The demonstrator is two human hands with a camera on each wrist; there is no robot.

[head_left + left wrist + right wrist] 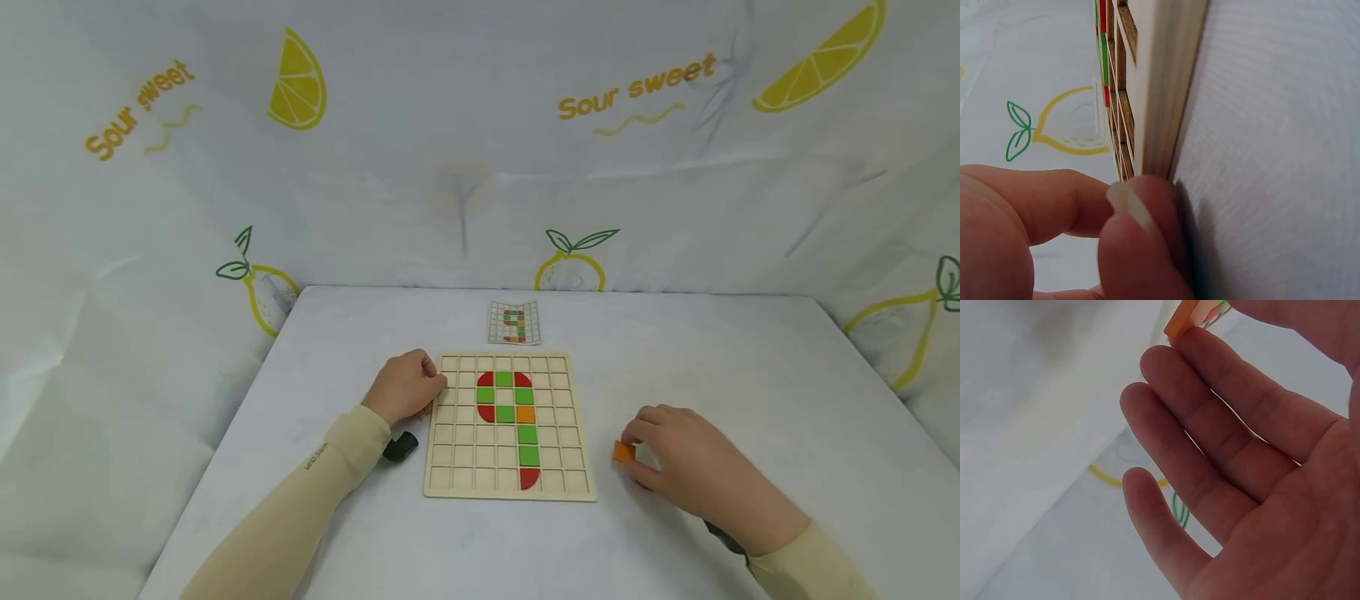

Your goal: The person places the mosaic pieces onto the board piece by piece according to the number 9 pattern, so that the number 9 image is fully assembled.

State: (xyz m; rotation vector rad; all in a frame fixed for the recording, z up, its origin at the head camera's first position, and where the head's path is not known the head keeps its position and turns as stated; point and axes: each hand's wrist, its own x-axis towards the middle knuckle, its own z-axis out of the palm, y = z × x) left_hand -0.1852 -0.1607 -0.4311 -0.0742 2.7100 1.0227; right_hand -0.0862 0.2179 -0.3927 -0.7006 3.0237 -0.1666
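Note:
A wooden grid board (461,457) lies flat on the table, with red, green and orange tiles in its cells forming a figure like a 9. At its left edge is my left hand (405,386), its curled fingers and thumb holding the side of the board; the left wrist view shows the fingertips (1154,200) against the wooden rim. To the right of the board, my right hand (686,450) pinches a small orange tile (623,452) between thumb and index finger, apart from the board. In the right wrist view the orange tile (1180,322) shows at the top, the other fingers extended.
Behind the board lies a small pattern card (513,323) printed with a similar coloured figure. A black object (401,447) is by the left wrist. The white table (360,542) meets a lemon-print cloth (390,183) at the back and sides.

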